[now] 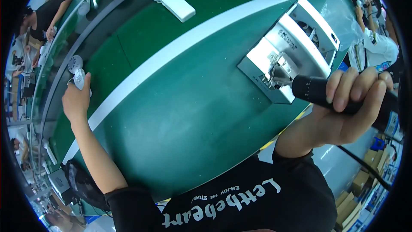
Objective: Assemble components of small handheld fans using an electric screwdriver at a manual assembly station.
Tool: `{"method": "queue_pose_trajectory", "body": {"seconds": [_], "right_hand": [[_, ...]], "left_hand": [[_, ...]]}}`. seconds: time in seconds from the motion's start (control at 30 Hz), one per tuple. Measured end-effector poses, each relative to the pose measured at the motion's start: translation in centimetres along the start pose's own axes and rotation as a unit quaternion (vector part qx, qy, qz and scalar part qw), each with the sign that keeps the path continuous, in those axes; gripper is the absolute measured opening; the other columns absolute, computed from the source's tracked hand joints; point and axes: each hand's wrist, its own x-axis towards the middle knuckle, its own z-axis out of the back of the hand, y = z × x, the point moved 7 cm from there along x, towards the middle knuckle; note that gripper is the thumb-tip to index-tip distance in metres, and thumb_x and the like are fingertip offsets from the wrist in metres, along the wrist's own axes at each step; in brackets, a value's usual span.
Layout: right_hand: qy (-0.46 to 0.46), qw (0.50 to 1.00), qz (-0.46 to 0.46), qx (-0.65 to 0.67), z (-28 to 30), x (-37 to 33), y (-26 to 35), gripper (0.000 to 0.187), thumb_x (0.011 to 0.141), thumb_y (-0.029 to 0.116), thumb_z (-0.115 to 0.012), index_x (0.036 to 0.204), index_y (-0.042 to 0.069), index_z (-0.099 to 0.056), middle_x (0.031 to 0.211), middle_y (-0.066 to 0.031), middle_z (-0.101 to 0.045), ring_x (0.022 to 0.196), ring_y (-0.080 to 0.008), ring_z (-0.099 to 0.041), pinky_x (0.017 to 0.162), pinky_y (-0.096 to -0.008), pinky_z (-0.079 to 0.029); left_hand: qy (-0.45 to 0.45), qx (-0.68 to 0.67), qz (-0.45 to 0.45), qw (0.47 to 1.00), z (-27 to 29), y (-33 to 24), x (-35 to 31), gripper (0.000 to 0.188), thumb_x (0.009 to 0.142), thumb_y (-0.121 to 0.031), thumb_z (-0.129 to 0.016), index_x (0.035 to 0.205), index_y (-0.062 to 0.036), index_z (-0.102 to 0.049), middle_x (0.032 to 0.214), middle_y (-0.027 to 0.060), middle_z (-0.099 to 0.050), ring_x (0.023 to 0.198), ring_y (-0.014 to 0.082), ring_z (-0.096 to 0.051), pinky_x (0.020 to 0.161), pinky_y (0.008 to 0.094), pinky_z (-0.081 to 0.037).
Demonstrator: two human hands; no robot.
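Note:
My right hand [358, 96] is wrapped round the thick black body of an electric screwdriver [311, 89]. Its tip points left into the metal outlet at the front of a white, box-shaped screw feeder [289, 36]; whether it touches a screw is too small to tell. At the left, my left hand [77, 101] has its fingers closed about the handle of a white handheld fan [80, 78] on the green conveyor belt. The fan's round slotted head [75, 63] shows beyond the fingertips. My palm hides the lower part of the handle.
Another white handheld fan [177, 5] lies farther up the belt. A white rail [165, 58] curves between belt and green worktop [180, 116]. A clear plastic bag [341, 19] is behind the feeder. A black cable [362, 163] hangs at right. People work across the belt and at far right.

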Motion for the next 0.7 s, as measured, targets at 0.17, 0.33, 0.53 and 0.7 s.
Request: {"method": "queue_pose_trajectory", "body": {"seconds": [0.17,0.33,0.53,0.7], "right_hand": [[0.044,0.995,-0.01,-0.085,0.5,0.3,-0.8,0.013,0.101,0.014,-0.043,0.109,0.005,-0.047,0.073,-0.0013,-0.041,0.049,-0.0076,-0.042,0.048,-0.0232,-0.039],[0.094,0.982,0.014,-0.163,-0.9,0.7,-2.5,0.011,0.101,0.011,-0.042,0.108,0.004,-0.047,0.072,-0.0012,-0.04,0.048,-0.007,-0.041,0.047,-0.0227,-0.039],[0.014,0.989,-0.148,0.015,-1.9,0.1,-4.5,0.008,0.1,0.01,-0.041,0.104,0.004,-0.044,0.07,-0.0014,-0.04,0.046,-0.0065,-0.039,0.045,-0.0227,-0.039],[0.064,0.969,-0.163,0.174,-2.6,-1.0,-5.4,0.008,0.1,0.009,-0.04,0.104,0.002,-0.042,0.07,-0.0019,-0.041,0.045,-0.0068,-0.04,0.043,-0.0224,-0.039]], "left_hand": [[-0.155,-0.169,-0.258,0.939,2.7,-9.6,-7.8,0.034,0.088,-0.034,-0.065,0.1,-0.0026,-0.06,0.093,0.0135,-0.059,0.083,0.0327,-0.061,0.07,0.0423,-0.049],[-0.022,-0.212,-0.342,0.915,-0.8,-14.0,-12.8,0.026,0.084,-0.025,-0.068,0.093,-0.0042,-0.056,0.084,0.0124,-0.056,0.075,0.0288,-0.059,0.065,0.0382,-0.049],[-0.002,-0.264,-0.27,0.926,-1.0,-14.7,-10.1,0.04,0.086,-0.035,-0.067,0.102,-0.001,-0.054,0.089,0.0155,-0.06,0.08,0.0335,-0.062,0.068,0.0419,-0.05],[0.012,-0.232,-0.162,0.959,-2.2,-20.6,-1.2,0.091,0.083,-0.064,-0.06,0.129,0.0122,-0.04,0.105,0.0268,-0.064,0.101,0.04,-0.064,0.082,0.0448,-0.053]]}}
